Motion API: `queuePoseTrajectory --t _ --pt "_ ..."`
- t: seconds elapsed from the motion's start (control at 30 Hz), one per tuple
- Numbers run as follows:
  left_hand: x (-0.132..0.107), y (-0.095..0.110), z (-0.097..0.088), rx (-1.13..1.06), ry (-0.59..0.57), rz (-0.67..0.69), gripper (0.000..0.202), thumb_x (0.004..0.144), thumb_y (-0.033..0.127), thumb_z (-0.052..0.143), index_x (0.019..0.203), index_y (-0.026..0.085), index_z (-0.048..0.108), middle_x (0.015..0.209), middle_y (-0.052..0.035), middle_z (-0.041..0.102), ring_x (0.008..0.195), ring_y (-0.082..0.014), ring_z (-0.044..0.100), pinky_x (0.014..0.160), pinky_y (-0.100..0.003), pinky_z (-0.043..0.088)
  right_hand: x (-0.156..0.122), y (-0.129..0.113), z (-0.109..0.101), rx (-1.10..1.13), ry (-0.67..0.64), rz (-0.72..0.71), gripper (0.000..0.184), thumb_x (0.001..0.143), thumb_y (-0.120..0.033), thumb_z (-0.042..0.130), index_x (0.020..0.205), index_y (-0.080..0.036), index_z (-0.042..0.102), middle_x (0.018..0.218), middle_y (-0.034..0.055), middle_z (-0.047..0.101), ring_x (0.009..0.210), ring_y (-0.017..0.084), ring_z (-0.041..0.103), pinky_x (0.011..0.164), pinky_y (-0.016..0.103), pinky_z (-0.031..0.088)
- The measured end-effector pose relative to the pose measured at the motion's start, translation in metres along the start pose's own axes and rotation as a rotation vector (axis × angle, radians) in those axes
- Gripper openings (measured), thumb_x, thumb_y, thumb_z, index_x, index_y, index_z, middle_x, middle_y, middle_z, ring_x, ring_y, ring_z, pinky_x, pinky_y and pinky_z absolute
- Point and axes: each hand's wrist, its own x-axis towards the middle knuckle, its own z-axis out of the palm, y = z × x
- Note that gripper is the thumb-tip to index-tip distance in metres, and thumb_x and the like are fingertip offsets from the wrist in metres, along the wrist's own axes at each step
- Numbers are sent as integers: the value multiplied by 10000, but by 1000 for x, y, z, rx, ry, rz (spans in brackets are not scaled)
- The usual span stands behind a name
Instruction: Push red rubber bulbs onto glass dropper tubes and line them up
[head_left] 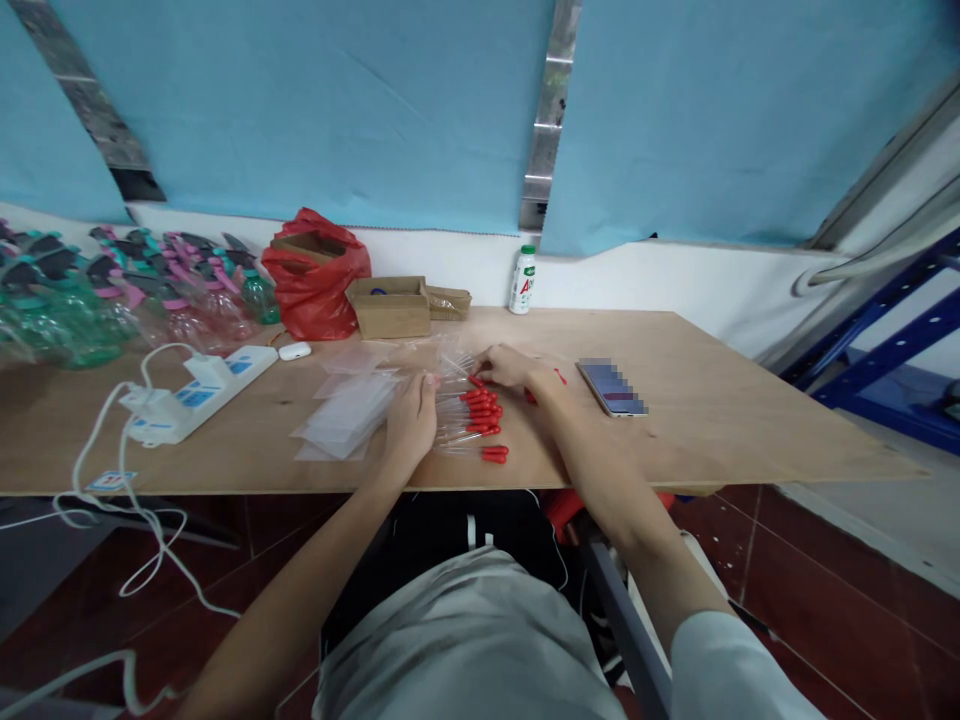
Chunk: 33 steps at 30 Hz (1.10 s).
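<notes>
Several clear droppers with red rubber bulbs [481, 410] lie in a row on the table, their thin tubes pointing left. My right hand [510, 367] is at the far end of this row, its fingers pinched together at a dropper [475, 381]. To the left of the tubes, my left hand [412, 412] has its fingers together and its thumb raised, at the edge of a clear plastic bag [451, 350]. What its fingertips hold is partly hidden. A stack of flat clear bags [341, 418] spreads out beside my left hand.
A phone [611, 388] lies to the right. At the back are a white bottle [523, 280], a cardboard box [390, 308] and a red plastic bag [319, 290]. A power strip [202, 395] with white cables and many spray bottles [82, 310] occupy the left.
</notes>
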Motion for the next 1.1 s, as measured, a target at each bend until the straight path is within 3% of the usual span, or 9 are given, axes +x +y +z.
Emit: queuePoseTrajectory --t 0.3,0.57,0.9,1.1 --pt "0 -2 1 -19 18 17 458 1123 435 262 1052 237 669 1110 -104 756 1138 -292 689 1061 -476 500 4 -11 10 -63 -30 60 298 815 -45 688 1083 -121 796 959 59 788 792 136 646 698 199 446" --pt "1 -2 0 -18 -2 12 462 1123 442 261 1049 237 669 1104 -105 759 1134 -292 691 1059 -479 505 -3 -8 2 -133 -56 127 273 771 -19 678 995 -114 804 935 64 790 792 150 647 704 211 447" --pt "1 -1 0 70 -1 -30 358 1106 380 335 1075 228 657 1152 -111 738 1152 -287 665 1069 -477 502 -7 3 1 -95 134 48 151 797 -55 716 907 -123 793 846 46 762 719 138 592 721 235 421" --pt "-1 -7 4 218 -3 -67 204 988 243 535 1137 200 667 1240 -149 709 1229 -337 631 1120 -524 479 17 -19 4 15 287 -20 298 884 -87 699 1174 -89 771 889 67 784 777 151 661 813 239 470"
